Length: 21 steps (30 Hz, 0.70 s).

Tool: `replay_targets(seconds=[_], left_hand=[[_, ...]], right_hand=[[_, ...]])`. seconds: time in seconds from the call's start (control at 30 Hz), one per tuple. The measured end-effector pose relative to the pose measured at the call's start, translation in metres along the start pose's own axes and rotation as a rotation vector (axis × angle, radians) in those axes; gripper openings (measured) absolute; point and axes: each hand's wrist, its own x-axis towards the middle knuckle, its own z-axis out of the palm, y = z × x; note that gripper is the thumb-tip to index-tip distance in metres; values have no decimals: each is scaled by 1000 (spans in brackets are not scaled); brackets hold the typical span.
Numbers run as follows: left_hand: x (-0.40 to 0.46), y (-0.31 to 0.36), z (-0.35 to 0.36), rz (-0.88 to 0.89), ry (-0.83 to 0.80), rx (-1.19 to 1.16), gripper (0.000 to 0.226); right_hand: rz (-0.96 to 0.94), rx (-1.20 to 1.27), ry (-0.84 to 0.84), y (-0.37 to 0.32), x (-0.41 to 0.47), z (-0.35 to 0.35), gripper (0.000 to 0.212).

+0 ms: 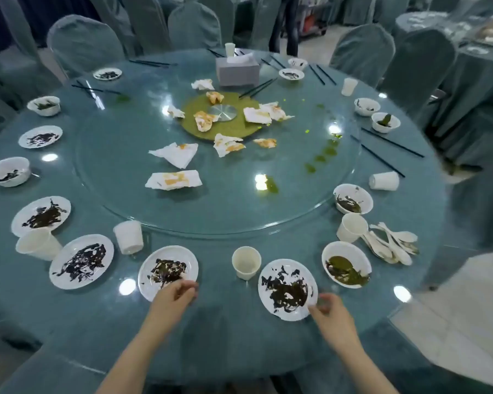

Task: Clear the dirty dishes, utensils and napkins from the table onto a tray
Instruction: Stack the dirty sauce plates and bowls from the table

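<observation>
we have barely begun, for plates, bowls, cups and stained napkins [173, 180] still crowd the round table [225, 331], no tray shows, and our left hand [174, 294] and right hand [329, 311], fingers loosely curled, only touch two near soiled plates.

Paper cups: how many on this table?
7 paper cups: one far edge, one far right, one lying right, one tipped near right, one upright near edge, one inverted near left, one lying left. Others may be hidden.
</observation>
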Motion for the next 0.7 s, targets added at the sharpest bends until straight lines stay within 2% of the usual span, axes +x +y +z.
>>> replay_targets(seconds=[0.13, 0.27, 0.4, 0.57, 0.7], left_hand=[[3, -25, -7, -209, -46, -57, 17], [5, -41, -17, -404, -36, -73, 31], [8, -54, -23, -577, 56, -183, 44], [18, -56, -27, -559, 257, -396, 29], [22, -50, -22, -535, 311, -445, 19]], right_hand=[[159, 88, 65, 5, 3, 12, 36], [174, 89, 82, 0, 5, 20, 32], [172, 33, 119, 0, 5, 25, 27], [174, 79, 118, 6, 4, 23, 19], [194, 173, 87, 10, 1, 18, 14]])
